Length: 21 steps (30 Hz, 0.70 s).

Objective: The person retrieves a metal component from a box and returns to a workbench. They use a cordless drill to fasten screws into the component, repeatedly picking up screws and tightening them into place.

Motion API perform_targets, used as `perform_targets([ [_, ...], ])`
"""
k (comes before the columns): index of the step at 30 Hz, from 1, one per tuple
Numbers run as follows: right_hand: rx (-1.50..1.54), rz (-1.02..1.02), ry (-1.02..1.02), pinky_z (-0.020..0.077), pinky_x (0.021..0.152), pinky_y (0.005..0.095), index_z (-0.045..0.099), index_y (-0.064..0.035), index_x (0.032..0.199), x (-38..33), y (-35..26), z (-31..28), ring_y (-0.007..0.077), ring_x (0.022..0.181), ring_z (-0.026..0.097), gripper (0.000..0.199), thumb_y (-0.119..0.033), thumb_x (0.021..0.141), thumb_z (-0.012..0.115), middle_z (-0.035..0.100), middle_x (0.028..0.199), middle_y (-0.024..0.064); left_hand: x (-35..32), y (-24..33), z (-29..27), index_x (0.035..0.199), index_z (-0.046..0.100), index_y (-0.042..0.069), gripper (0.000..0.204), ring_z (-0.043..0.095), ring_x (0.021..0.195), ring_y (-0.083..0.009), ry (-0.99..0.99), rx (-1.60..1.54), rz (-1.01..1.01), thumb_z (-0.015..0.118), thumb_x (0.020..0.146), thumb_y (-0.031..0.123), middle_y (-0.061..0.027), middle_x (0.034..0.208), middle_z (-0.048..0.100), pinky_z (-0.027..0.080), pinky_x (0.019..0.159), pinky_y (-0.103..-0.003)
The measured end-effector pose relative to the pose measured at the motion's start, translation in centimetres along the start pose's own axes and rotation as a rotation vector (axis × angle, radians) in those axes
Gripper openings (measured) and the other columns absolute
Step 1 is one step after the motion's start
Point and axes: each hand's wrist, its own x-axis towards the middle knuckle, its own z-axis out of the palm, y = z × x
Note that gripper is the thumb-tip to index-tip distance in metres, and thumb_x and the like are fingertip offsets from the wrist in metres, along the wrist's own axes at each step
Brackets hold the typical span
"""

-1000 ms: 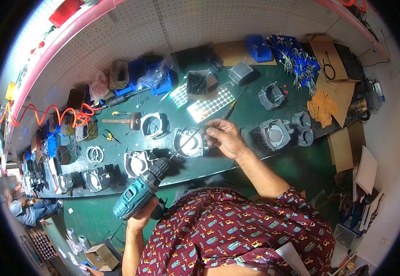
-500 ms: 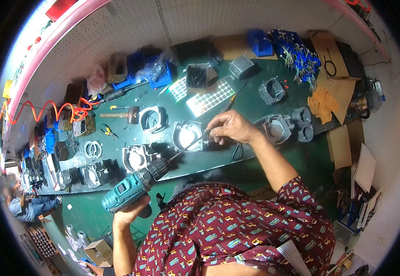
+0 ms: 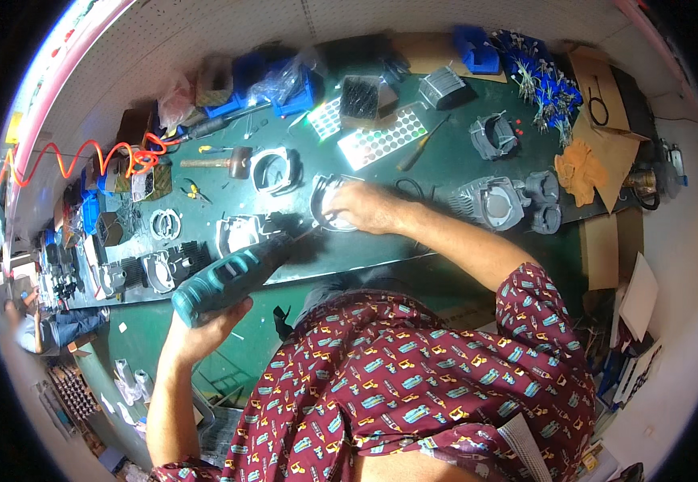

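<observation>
- Left hand point(image 3: 204, 325) wrapped tight round the grip of a teal cordless drill point(image 3: 232, 277), fingers curled under it. Drill body is ribbed plastic, dark chuck end, held low and near, nose aimed right and far toward the bench work.
- Drill tip sits just at the near-left edge of a round grey metal casting point(image 3: 329, 205), a ring-shaped housing with an open bore, dull cast finish.
- Right hand point(image 3: 365, 207) lies on top of that casting, palm down, fingers bent and pressed on its rim; can't tell if anything small is pinched under the fingertips. Forearm runs bare from the patterned maroon sleeve point(image 3: 541, 313) across the bench edge.
- Casting is mid-bench on the dark green worktop point(image 3: 445, 173), close to its near edge.
- Around it: a similar ring casting point(image 3: 272, 170) just far-left, another point(image 3: 236, 233) left beside the drill, finned grey cylinder housings point(image 3: 497, 201) to the right, well apart.
- Far side: hammer with wooden handle point(image 3: 216, 161), sheet of round dots point(image 3: 381, 145), blue plastic bins point(image 3: 284, 80), orange coiled hose point(image 3: 84, 161) far left, orange glove point(image 3: 582, 170) at right.
- The hand itself covers most of the casting's top; the drill chuck hides the contact point.
</observation>
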Motion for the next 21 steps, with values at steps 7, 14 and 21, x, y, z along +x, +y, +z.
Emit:
perform_targets([
  [7,0.009,0.065,-0.136,0.0506,0.089,0.0487,0.066,-0.0083,0.12,-0.2,-0.8,0.6,0.0385,0.101,0.066,0.033,-0.006,0.09,0.053,0.069,0.108,0.0214,2.5,1.4,0.1,0.104,0.072,0.004,0.024,0.067,0.069,-0.0146,-0.113,0.272,0.068,0.078,0.082,0.009,-0.0094,0.08,0.073,0.055,0.068,-0.031],
  [14,0.018,0.076,-0.129,0.0507,0.084,0.0516,0.062,-0.0082,0.124,-0.5,-0.7,1.0,0.0408,0.102,0.066,0.035,-0.008,0.092,0.049,0.068,0.106,0.0225,3.5,3.3,0.0,0.106,0.072,0.005,0.024,0.067,0.069,-0.0159,-0.173,0.319,0.038,0.077,0.083,0.009,-0.011,0.081,0.073,0.055,0.07,-0.032],
  [21,0.04,0.147,-0.139,0.0502,0.09,0.0531,0.059,-0.0048,0.129,-0.8,-1.1,0.5,0.043,0.102,0.065,0.039,-0.009,0.092,0.048,0.068,0.108,0.0258,3.9,2.9,0.0,0.112,0.071,0.005,0.03,0.067,0.076,-0.0142,-0.191,0.236,0.019,0.076,0.083,0.007,-0.0119,0.089,0.074,0.055,0.074,-0.032],
])
